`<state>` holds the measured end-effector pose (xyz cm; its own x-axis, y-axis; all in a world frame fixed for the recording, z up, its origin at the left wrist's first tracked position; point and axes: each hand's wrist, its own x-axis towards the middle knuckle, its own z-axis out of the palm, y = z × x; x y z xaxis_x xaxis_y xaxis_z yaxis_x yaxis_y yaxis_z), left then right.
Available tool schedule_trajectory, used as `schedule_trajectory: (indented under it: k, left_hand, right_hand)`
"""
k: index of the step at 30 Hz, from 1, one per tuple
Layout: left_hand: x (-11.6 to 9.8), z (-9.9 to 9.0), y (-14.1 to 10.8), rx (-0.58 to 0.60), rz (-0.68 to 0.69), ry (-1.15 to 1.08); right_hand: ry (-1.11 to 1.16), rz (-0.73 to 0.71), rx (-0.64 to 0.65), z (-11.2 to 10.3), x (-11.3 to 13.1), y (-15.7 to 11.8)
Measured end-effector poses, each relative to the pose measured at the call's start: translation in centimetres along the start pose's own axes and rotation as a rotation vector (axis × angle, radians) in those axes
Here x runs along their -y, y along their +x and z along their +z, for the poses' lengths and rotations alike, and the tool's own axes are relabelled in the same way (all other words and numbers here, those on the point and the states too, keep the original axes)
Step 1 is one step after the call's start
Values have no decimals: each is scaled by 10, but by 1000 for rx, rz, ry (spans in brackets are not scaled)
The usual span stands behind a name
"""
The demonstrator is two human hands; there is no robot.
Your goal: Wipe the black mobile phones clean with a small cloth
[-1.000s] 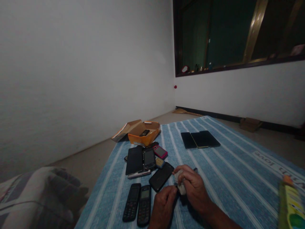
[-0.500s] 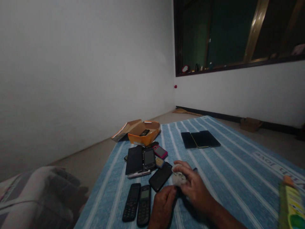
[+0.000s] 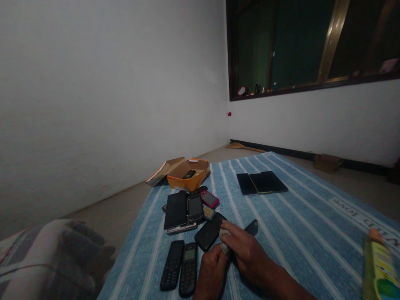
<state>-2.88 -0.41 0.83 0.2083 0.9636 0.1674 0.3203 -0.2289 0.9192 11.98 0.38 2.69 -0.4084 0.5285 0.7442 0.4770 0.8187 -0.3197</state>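
Note:
Low in the view, my left hand [image 3: 211, 271] is closed on the near end of a dark phone [image 3: 251, 227]. The phone's far end shows past my other hand, and its middle is hidden. Fingers bent, my right hand [image 3: 248, 250] presses a crumpled whitish cloth [image 3: 224, 241] over the phone. Just beyond my hands lies a black smartphone [image 3: 208, 233], partly covered by my right fingers. To the left, two black keypad phones [image 3: 172, 266] [image 3: 188, 270] lie side by side on the striped blue cloth [image 3: 137, 258].
Several phones lie piled behind, among them a black flat one [image 3: 175, 210] and a pink one [image 3: 210, 198]. An open orange box [image 3: 187, 183] holds a phone. Dark smartphones [image 3: 261, 182] lie in a row further right. A yellow-green packet [image 3: 381, 266] is at the right edge.
My right hand has moved down and towards my left hand, closing tighter round the cloth. More of the held phone's far end now shows. The other phones have stayed put.

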Motion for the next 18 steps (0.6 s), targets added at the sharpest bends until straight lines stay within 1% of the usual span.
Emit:
schedule_trajectory:
  k: [3,5,8,10,14,16,18]
  left_hand:
    - [3,0,0,2,-1,-1]
    - [5,-1,0,0,6,4]
    - [5,-1,1,-4,20,5]
    - [4,-1,1,-2,25,1]
    - [4,0,1,2,33,-8]
    - [5,-1,1,3,32,-2]
    - [6,-1,1,3,35,2]
  right_hand:
    - [-104,-20,-38,5,-3,-4]
    - [-160,-10,-43,7,-5,-7]
    - [-192,8,-61,8,-6,-9]
    - [-158,18,-76,8,-6,-10]
    - [15,54,-79,5,-4,-8]
    - [67,58,-60,4,-3,-8]
    - [74,62,-15,2,-2,-9]
